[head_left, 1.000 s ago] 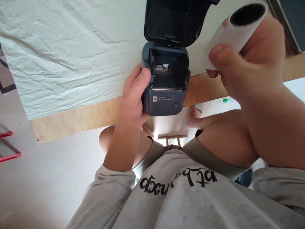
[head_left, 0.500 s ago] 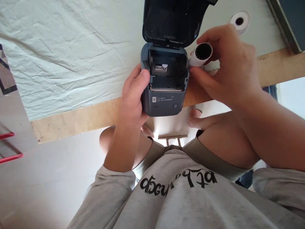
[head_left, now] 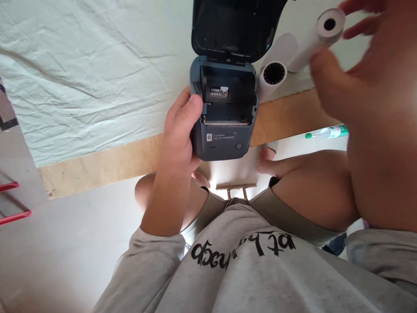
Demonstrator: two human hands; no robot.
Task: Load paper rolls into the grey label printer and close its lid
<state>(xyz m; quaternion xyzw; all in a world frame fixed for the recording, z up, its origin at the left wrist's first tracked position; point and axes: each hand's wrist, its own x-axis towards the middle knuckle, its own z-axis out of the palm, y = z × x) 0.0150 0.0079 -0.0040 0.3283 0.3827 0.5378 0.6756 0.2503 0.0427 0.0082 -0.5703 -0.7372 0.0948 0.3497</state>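
My left hand is closed around the left side of a dark blue label printer. Its black lid is swung up, baring a hollow compartment with a small sticker inside. Right beside the printer stands a white paper roll with a toothed black core, free of any hand. Further to the right is a second white paper roll with a smaller dark hole. Around this second roll my right hand is spread, thumb and fingers apart, slightly blurred; whether it touches the roll I cannot tell.
A pale wrinkled cloth covers the table, whose wooden edge runs along the front. Beyond that edge, lower down, lies a green-capped bottle. Red bars show at the far left.
My right hand has let go of the toothed-core roll, which stays beside the printer, and has moved right to the other roll. My left hand keeps its hold on the printer.
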